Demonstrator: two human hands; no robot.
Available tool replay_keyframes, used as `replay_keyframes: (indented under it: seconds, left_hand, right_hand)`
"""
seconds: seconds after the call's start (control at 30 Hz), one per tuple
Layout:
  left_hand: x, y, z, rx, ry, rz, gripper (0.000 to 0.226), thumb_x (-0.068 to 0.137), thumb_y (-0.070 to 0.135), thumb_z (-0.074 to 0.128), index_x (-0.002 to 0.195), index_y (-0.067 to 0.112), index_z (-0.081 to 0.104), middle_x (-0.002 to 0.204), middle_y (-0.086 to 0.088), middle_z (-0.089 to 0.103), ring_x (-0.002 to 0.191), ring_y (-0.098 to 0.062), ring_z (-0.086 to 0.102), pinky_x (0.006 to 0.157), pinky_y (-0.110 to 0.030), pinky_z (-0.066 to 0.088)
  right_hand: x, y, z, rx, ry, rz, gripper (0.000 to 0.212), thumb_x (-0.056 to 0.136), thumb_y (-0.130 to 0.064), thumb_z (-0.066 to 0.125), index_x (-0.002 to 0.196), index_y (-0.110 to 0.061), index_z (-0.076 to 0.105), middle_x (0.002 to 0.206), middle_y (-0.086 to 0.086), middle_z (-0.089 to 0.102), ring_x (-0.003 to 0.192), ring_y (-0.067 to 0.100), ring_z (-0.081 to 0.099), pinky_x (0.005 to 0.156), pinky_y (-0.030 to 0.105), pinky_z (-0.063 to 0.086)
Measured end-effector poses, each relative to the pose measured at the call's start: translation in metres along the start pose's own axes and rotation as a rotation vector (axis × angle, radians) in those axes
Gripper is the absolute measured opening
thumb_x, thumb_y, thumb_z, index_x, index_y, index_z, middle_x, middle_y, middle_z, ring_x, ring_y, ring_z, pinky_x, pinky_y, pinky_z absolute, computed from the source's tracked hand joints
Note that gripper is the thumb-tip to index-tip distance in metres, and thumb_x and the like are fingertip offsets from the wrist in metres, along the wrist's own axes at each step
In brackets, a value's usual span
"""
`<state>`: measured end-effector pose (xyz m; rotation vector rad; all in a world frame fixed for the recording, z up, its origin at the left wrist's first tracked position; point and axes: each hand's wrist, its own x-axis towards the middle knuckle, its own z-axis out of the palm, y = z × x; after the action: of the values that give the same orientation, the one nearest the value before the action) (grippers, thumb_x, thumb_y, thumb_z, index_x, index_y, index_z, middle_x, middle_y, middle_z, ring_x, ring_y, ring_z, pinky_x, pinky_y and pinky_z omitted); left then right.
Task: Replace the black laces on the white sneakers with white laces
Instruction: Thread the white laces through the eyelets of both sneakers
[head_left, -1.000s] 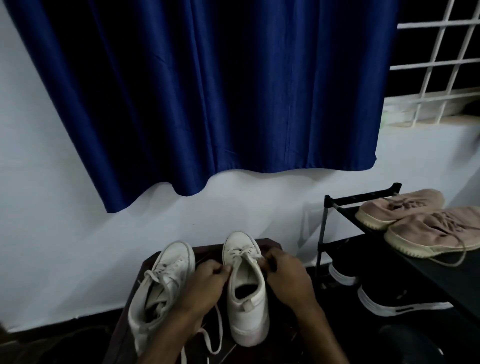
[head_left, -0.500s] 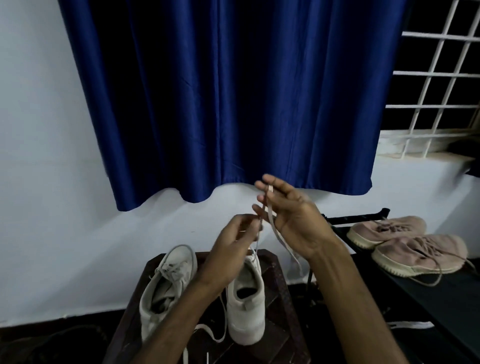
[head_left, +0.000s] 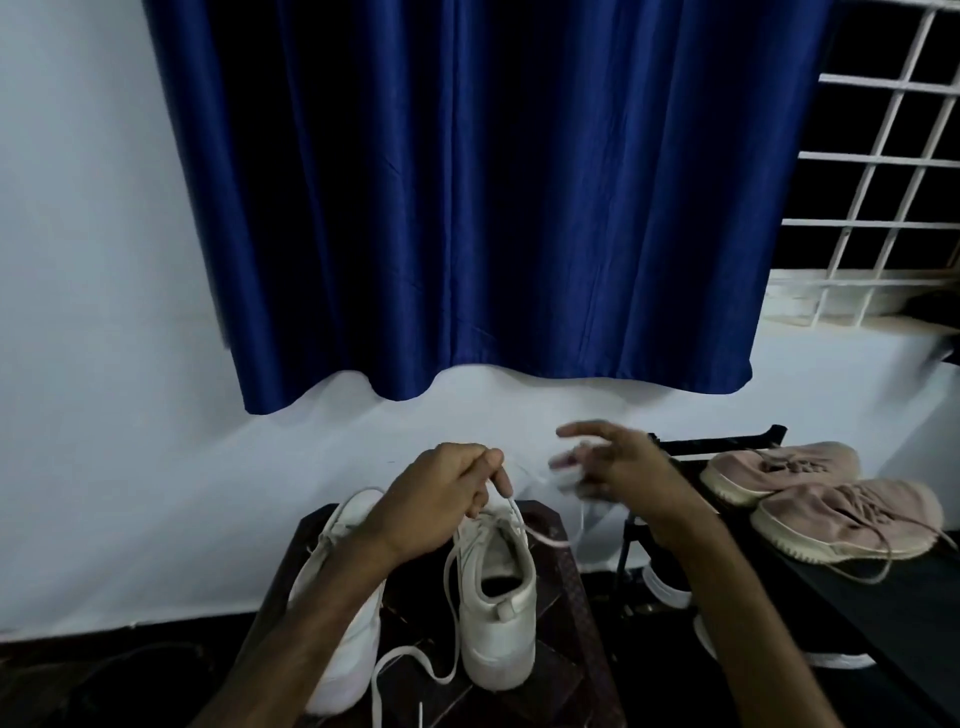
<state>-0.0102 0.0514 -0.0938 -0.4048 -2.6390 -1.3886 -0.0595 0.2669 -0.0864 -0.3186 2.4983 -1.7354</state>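
While the right sneaker (head_left: 493, 587) stands on the table (head_left: 566, 597), the left hand (head_left: 447, 499) pinches its white lace (head_left: 512, 505) just above it; the right hand (head_left: 618, 473), right of that sneaker, is blurred, so its fingers' grip cannot be told.

Smooth leathery white sneakers (head_left: 496, 592) on a dark wooden stool (head_left: 561, 670); satiny blue cloth curtain (head_left: 467, 197).

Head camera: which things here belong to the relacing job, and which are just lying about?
Job: left white sneaker, right white sneaker, white lace, left hand pinching it, right hand, wooden stool beneath.
Lying about: pink sneakers, black shoe rack, blue curtain, window grille.
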Motion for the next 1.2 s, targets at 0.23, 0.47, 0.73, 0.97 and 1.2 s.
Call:
replay_keyframes:
  seconds: [0.23,0.47,0.73,0.97,1.2]
  left_hand:
    - [0.017,0.006,0.009,0.45,0.017,0.055,0.041,0.101,0.049,0.036,0.072,0.024,0.051,0.066,0.007,0.059,0.063,-0.009,0.055,0.066,-0.031,0.043]
    - [0.023,0.001,0.013,0.442,0.015,-0.01,0.054,0.099,0.058,0.03,0.063,0.022,0.048,0.058,0.008,0.054,0.058,-0.011,0.051,0.066,-0.033,0.043]
    - [0.022,-0.011,0.012,0.261,0.058,0.008,0.036,0.101,0.039,0.041,0.071,0.028,0.057,0.063,0.008,0.062,0.063,-0.008,0.058,0.072,-0.034,0.047]
    - [0.02,-0.004,0.014,0.263,0.143,-0.019,0.045,0.097,0.052,0.044,0.066,0.026,0.064,0.058,0.01,0.065,0.06,-0.004,0.061,0.072,-0.032,0.049]
    - [-0.01,-0.039,0.023,0.28,0.108,-0.272,0.03,0.084,0.058,0.062,0.081,0.028,0.059,0.082,0.011,0.067,0.079,-0.007,0.063,0.075,-0.03,0.052]
  right_hand:
    - [-0.003,0.007,0.036,-0.1,-0.039,-0.279,0.027,0.102,-0.024,0.047,0.115,-0.02,0.07,0.106,-0.002,0.073,0.095,0.005,0.067,0.077,0.018,0.053]
    - [-0.002,0.007,0.043,0.261,-0.109,-0.146,0.026,0.098,-0.012,0.053,0.083,0.001,0.069,0.063,0.002,0.065,0.053,0.015,0.05,0.048,0.018,0.043]
    - [0.001,0.014,0.034,0.339,-0.109,-0.127,0.013,0.094,-0.008,0.059,0.096,0.002,0.067,0.083,0.013,0.069,0.054,0.007,0.051,0.043,0.014,0.037]
    - [0.007,0.014,0.037,0.228,-0.096,-0.211,0.007,0.085,-0.012,0.07,0.086,-0.006,0.073,0.078,0.014,0.069,0.071,0.022,0.055,0.063,0.027,0.046]
    - [0.019,0.032,0.04,0.144,-0.035,-0.153,0.007,0.088,-0.006,0.068,0.088,0.0,0.07,0.076,0.011,0.071,0.06,0.004,0.062,0.055,0.016,0.049]
